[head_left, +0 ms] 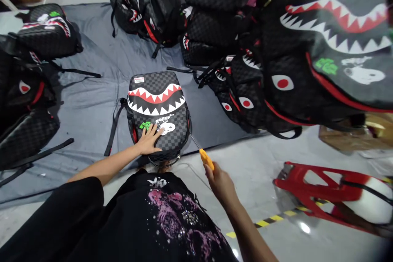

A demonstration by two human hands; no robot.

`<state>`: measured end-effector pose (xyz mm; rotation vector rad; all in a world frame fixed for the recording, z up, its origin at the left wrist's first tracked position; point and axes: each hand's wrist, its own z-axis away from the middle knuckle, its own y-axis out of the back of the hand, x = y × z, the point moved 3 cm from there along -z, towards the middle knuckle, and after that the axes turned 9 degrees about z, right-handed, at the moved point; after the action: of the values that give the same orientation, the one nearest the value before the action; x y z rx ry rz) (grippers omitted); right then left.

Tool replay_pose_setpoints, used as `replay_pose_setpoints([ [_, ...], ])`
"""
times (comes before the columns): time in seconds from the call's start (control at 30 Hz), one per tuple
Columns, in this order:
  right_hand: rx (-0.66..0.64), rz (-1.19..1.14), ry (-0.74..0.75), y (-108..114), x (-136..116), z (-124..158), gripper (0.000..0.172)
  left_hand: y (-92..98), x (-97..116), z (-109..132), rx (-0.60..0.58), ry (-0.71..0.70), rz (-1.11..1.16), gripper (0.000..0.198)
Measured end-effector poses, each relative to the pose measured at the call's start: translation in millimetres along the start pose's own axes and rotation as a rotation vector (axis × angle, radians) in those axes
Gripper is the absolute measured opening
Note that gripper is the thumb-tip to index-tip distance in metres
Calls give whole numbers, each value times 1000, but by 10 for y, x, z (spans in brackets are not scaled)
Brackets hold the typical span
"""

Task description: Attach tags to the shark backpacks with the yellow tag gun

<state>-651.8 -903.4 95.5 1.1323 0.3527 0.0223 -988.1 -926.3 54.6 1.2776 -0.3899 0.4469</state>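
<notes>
A black checkered backpack [170, 141] with a printed shark mouth, a white cartoon dog and green lettering lies on the grey cloth in front of me. My left hand [149, 139] rests flat on its lower front, fingers spread beside the green print. In my right hand [219, 178] is an orange-handled tool [206, 159] with a thin metal shaft, whose exact kind I cannot make out. The shaft points at the backpack's lower right side; its tip is hard to see against the bag's edge.
Several similar backpacks [211, 28] are piled at the back and right, with others [46, 30] at the left. Grey cloth [92, 94] covers the low work surface. A red frame [310, 184] stands on the floor at right, near yellow-black tape [270, 221] and a cardboard box [344, 137].
</notes>
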Motion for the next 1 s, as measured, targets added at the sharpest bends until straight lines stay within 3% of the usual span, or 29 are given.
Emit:
replay_pose_setpoints([
  [0.1,27,361,-11,388,-356,-249,30,-5,81,42,36,-20,-89,101],
  [0.2,70,455,53,614,-575,-460,31,21,92,77,66,12,-81,101],
  [0.27,-91,325,103,610,-610,-577,36,26,98,116,106,24,-57,103],
  [0.4,-686,-165,165,335,-495,-599,57,-31,198,277,146,-166,56,108],
  [0.5,-844,-706,126,115,-382,-480,61,24,327,372,138,-290,259,99],
  [0.57,-823,-934,69,-27,-344,-380,59,253,393,343,241,-215,465,72],
  [0.67,-642,-1207,50,-171,-364,-242,58,872,496,184,547,-65,711,36],
  [0.73,-432,-1289,40,-208,-364,-168,57,1309,623,48,691,-75,636,25],
  [0.8,-282,-1230,30,-217,-366,-117,58,1596,810,-71,694,-187,357,19],
  [0.87,-185,-1045,72,-173,-417,-145,57,1647,1034,-133,601,-365,33,15],
  [0.93,-59,-762,138,-66,-525,-302,53,1512,1284,-115,507,-567,-186,15],
  [1.0,51,-483,199,57,-683,-566,46,1307,1563,-42,444,-771,-255,22],
])
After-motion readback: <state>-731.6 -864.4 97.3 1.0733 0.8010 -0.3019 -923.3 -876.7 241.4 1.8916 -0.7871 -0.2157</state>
